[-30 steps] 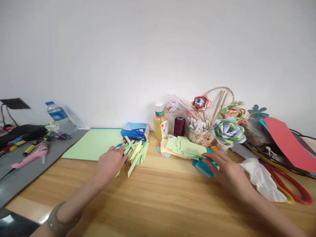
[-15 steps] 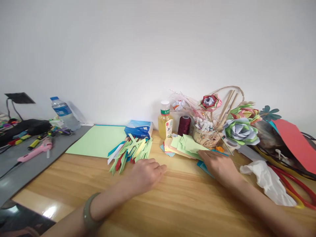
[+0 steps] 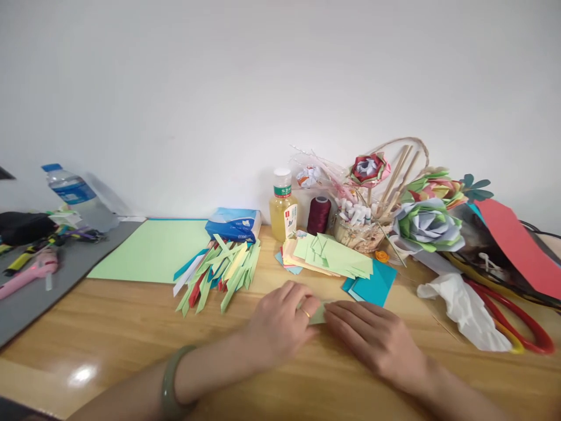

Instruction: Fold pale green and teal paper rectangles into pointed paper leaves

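Observation:
A small piece of light green paper (image 3: pixel 318 314) lies low over the wooden table, mostly covered by my fingers. My left hand (image 3: pixel 283 321), with a ring and a bangle at the wrist, has its bent fingers closed on the paper's left side. From the right, my right hand (image 3: pixel 374 339) grips the other end, its fingers held together. Just beyond the hands is a fanned stack of light green paper pieces (image 3: pixel 337 255). Blue paper squares (image 3: pixel 376 283) lie beside that stack.
Folded paper strips (image 3: pixel 219 269) lie left, before a blue tissue pack (image 3: pixel 234 224) and a large green sheet (image 3: pixel 149 248). Behind stand a yellow liquid bottle (image 3: pixel 283 210), a thread spool (image 3: pixel 319 215) and paper flowers (image 3: pixel 427 228). Red-handled scissors (image 3: pixel 521 318) and crumpled tissue (image 3: pixel 467 310) are right.
My right hand has come from the stack toward me and left with a green piece. My left hand has moved right to meet it, and both now hold the paper. The view has shifted right.

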A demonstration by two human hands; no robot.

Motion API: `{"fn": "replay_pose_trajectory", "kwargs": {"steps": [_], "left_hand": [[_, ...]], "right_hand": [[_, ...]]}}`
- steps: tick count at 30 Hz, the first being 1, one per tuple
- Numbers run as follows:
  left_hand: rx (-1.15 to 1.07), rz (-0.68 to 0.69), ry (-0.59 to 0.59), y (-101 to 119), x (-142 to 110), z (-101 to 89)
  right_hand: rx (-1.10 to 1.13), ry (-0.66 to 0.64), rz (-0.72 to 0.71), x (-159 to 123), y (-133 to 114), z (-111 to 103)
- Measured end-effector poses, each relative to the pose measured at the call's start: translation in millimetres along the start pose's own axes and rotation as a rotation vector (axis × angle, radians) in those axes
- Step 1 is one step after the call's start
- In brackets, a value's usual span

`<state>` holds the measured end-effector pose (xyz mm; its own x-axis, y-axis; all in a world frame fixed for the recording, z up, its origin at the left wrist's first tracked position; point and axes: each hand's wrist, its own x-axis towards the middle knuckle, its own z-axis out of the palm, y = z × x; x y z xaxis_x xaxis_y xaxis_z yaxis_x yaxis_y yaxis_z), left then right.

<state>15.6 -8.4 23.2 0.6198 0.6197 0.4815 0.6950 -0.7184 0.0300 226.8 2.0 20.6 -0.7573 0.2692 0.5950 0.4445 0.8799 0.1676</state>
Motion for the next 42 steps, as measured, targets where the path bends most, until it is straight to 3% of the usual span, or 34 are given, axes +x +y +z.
{"fn": "replay_pose_trajectory", "kwargs": {"steps": [3,10,17,24,31,42], "left_hand": [[-0.165,-0.038,-0.115,-5.3,-4.7,9.8],[-0.384,-0.266,-0.152,-9.4,-17.8,17.3],[-0.455,-0.441,-0.224,-14.1,-16.1,15.1],[-0.486,-0.590,-0.278,-11.3,-10.0,11.4],[-0.495,-0.729,-0.336,-6.6,-9.1,10.7],[-0.640,-0.740,-0.295,-9.5,-12.3,12.7]], "right_hand": [[0.180,-0.090,0.067,-0.3,-4.0,7.4],[0.454,-0.319,0.381,-12.1,7.0,10.8],[0.556,-0.338,0.644,-12.7,8.9,13.3],[0.522,-0.384,0.928,-14.1,7.3,13.0],[0.522,-0.417,0.968,-13.8,6.0,12.5],[0.514,-0.448,0.930,-14.1,5.7,10.2]]}}
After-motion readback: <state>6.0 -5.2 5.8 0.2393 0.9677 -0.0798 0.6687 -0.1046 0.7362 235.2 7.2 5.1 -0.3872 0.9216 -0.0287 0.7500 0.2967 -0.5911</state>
